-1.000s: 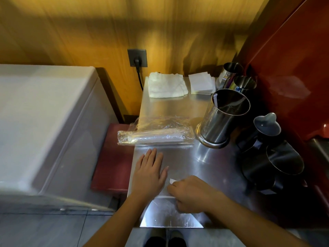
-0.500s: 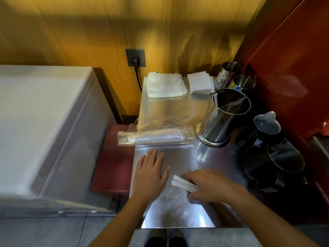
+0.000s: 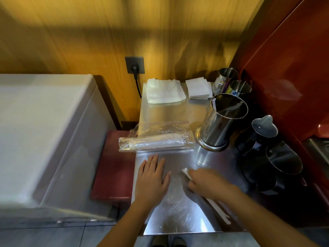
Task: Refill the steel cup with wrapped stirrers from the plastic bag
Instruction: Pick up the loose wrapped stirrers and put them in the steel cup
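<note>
The tall steel cup (image 3: 222, 122) stands on the steel counter (image 3: 163, 113), its inside dark. Just left of it lies a clear plastic bag (image 3: 156, 139) with long white wrapped stirrers inside. Nearer to me, my left hand (image 3: 151, 177) lies flat, fingers apart, on a second crinkled clear plastic sheet or bag (image 3: 176, 204). My right hand (image 3: 208, 182) is closed around a few wrapped stirrers (image 3: 218, 210). Their white tips poke out past my fingers on the left, and their long ends trail under my wrist toward the counter's front right.
A folded white towel (image 3: 164, 93) and a napkin stack (image 3: 198, 87) sit at the back. Two small steel cups (image 3: 239, 88) and two dark pitchers (image 3: 283, 163) crowd the right side by a red wall. A white chest (image 3: 44, 131) and a red stool (image 3: 114, 166) are left.
My right hand has drawn the wrapped stirrers out to the right and away from my left hand. The left hand has stayed flat on the plastic.
</note>
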### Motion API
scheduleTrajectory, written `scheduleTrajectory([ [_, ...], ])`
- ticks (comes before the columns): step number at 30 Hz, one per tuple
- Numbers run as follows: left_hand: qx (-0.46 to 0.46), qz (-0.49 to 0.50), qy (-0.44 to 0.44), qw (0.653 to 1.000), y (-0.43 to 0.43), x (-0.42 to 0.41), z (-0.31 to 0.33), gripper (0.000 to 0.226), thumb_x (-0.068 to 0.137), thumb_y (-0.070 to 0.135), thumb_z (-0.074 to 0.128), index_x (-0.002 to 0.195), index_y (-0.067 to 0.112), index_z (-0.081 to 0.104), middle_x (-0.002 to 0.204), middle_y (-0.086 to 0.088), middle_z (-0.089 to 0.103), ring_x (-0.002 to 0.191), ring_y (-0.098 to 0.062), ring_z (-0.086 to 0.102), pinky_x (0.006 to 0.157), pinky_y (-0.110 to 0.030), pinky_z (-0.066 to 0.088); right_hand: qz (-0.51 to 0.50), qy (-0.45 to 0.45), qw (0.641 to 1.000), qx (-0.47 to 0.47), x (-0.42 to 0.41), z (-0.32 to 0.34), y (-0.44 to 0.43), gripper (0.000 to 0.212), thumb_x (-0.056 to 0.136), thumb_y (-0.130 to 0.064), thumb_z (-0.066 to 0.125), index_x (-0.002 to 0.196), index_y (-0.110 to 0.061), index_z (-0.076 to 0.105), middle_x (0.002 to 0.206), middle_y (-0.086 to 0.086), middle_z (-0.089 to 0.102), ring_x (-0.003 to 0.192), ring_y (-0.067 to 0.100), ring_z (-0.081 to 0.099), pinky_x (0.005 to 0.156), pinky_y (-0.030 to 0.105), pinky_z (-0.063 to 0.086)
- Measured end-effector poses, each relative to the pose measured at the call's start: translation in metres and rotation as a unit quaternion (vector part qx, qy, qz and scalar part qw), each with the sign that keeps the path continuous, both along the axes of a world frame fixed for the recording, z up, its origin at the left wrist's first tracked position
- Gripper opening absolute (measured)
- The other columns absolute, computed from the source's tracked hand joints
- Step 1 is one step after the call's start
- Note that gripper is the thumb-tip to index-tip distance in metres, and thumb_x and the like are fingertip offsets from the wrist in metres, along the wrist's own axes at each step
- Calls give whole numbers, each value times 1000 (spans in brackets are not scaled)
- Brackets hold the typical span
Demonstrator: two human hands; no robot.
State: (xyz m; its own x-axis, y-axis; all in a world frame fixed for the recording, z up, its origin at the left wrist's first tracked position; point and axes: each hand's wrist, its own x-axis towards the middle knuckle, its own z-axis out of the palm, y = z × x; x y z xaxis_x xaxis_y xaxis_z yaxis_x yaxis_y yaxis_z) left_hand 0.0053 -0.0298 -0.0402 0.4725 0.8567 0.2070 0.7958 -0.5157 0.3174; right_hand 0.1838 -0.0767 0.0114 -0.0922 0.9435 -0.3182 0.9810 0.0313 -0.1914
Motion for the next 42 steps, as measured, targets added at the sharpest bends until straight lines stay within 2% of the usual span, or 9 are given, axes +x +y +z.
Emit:
scheduleTrajectory([
  [3, 1, 1, 1, 1000, 0, -1, 1, 44, 86, 32, 60, 123, 9, 56, 133, -17, 55, 126, -31, 47, 105, -47, 34, -44, 43, 997, 36, 13, 23, 10, 13, 92, -28, 37, 92, -17, 43, 100, 21, 63, 87, 37, 59, 62, 34, 33],
  [8, 0, 5, 4, 1000, -1, 0, 2, 43, 82, 30, 67, 118, 8, 60, 128, -17, 59, 122, -32, 52, 101, -49, 39, -98, 125, 972, 174, 28, 82, 24, 21, 93, -32, 43, 82, -14, 44, 73, 14, 60, 71, 36, 60, 59, 38, 43],
  [16, 33, 11, 34, 999, -2, 0, 10, 45, 80, 39, 50, 110, 11, 67, 118, -13, 66, 111, -29, 61, 90, -48, 49, -198, 236, 810, 499, 56, 148, 36, 16, 88, -16, 59, 81, -2, 61, 61, 2, 59, 56, -2, 59, 51, 8, 41],
  [21, 24, 5, 28, 999, -2, -1, 12, 44, 72, 31, 75, 110, 10, 67, 117, -14, 67, 110, -29, 62, 91, -48, 49, -235, 246, 748, 570, 86, 150, 47, 29, 89, -28, 56, 89, 0, 62, 78, 19, 67, 66, 29, 65, 61, 42, 54],
  [24, 24, 5, 21, 999, -1, 0, 12, 43, 73, 32, 72, 109, 10, 67, 117, -14, 67, 110, -29, 62, 90, -49, 50, -238, 170, 785, 546, 98, 144, 54, 31, 89, -29, 55, 88, 2, 60, 68, 14, 61, 50, 5, 54, 50, 14, 41],
  [28, 27, 10, 20, 999, -1, -1, 11, 44, 80, 38, 48, 109, 11, 67, 117, -13, 67, 110, -28, 62, 89, -48, 50, -358, 27, 873, 331, 107, 130, 60, 26, 84, -45, 56, 83, -19, 56, 76, 9, 62, 76, 32, 60, 65, 35, 38],
  [33, 1, 7, 26, 1000, -1, -1, 13, 48, 81, 41, 41, 108, 11, 67, 117, -12, 67, 109, -28, 62, 89, -47, 50, -386, 19, 856, 344, 102, 123, 59, 24, 83, -45, 57, 86, -21, 59, 90, 8, 69, 88, 36, 62, 70, 37, 36],
  [37, -10, 5, 15, 1000, -1, 0, 13, 39, 75, 32, 70, 107, 10, 67, 117, -13, 67, 110, -30, 61, 89, -48, 50, -341, 97, 828, 435, 90, 130, 58, 11, 86, -29, 56, 85, -19, 60, 80, 0, 63, 79, 31, 61, 67, 36, 40],
  [42, -78, -2, -22, 997, 4, -1, 19, 26, 82, 23, 62, 105, 11, 64, 117, -9, 64, 113, -30, 56, 98, -42, 43, -209, 181, 866, 417, 58, 130, 61, 6, 86, -20, 58, 87, -15, 61, 72, 0, 61, 67, 25, 60, 67, 38, 48],
])
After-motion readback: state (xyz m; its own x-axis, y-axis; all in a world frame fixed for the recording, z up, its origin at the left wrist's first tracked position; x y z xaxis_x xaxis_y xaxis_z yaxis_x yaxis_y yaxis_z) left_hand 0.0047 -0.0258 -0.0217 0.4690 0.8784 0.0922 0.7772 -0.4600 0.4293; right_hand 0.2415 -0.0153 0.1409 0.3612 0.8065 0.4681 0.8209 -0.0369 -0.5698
